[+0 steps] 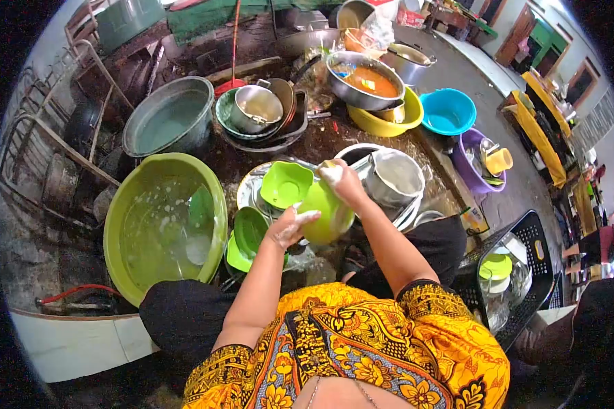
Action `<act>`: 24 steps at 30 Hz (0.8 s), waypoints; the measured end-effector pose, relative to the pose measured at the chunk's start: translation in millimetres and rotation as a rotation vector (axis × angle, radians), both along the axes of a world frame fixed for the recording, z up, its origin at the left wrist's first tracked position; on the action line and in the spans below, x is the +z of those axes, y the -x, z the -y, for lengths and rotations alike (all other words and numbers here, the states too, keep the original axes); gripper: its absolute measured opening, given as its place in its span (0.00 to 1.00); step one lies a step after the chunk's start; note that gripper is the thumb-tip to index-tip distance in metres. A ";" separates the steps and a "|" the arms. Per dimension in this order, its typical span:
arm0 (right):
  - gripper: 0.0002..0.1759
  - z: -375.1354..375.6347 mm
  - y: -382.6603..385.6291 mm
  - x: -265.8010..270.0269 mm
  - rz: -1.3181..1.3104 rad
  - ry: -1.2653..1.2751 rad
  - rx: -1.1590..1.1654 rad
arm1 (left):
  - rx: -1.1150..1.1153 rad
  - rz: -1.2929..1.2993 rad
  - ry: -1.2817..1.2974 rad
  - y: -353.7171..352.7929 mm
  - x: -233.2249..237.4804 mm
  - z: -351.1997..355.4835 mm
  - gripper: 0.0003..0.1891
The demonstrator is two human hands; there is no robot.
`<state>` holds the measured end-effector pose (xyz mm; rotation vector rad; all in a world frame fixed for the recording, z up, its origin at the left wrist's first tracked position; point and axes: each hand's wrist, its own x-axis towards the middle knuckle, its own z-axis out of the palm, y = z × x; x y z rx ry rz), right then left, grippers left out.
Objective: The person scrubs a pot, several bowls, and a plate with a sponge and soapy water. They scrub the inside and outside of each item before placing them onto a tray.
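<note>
A lime green bowl is held tilted between my two hands, above a stack of dishes. My left hand, with white suds on it, is against the bowl's left side, fingers pointing right. My right hand grips the upper right rim with a soapy, pale yellowish thing under the fingers, too small to make out. Just behind lies another green bowl on the pile. More green dishes sit below and left of it. A metal pot stands right of my right hand.
A large green basin of sudsy water stands at the left, a grey tub behind it. Pots, a pan of orange liquid, a blue basin and a purple basin are further back. A black crate holds dishes at the right.
</note>
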<state>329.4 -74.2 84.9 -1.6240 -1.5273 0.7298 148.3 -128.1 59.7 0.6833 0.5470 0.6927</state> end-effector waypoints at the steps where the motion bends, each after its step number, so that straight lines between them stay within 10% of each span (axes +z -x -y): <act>1: 0.25 10.3 10.3 4.4 0.149 -0.028 0.068 | 0.069 0.013 -0.008 -4.1 -3.3 -0.3 0.24; 4: 0.28 51.4 38.6 -11.5 0.628 -0.273 0.282 | 0.187 0.100 0.028 -3.9 -19.6 -6.8 0.25; 6: 0.26 45.7 35.7 -3.3 0.485 -0.675 0.333 | 0.214 0.118 0.028 -1.3 -10.5 -8.1 0.26; 9: 0.14 27.7 26.7 14.5 -0.242 -0.014 0.023 | 0.194 0.009 -0.079 -6.4 -2.6 -3.0 0.24; 13: 0.14 -12.6 -0.8 -16.6 -0.913 0.221 -0.174 | 0.239 0.086 -0.034 -11.2 10.5 -1.9 0.23; 18: 0.10 38.2 25.2 -42.7 -0.326 -0.359 -0.225 | 0.451 0.072 0.153 -16.4 9.2 -1.6 0.21; 24: 0.21 43.2 25.4 -45.6 0.037 -0.375 0.020 | 0.414 0.161 0.093 -11.5 -26.0 -15.9 0.19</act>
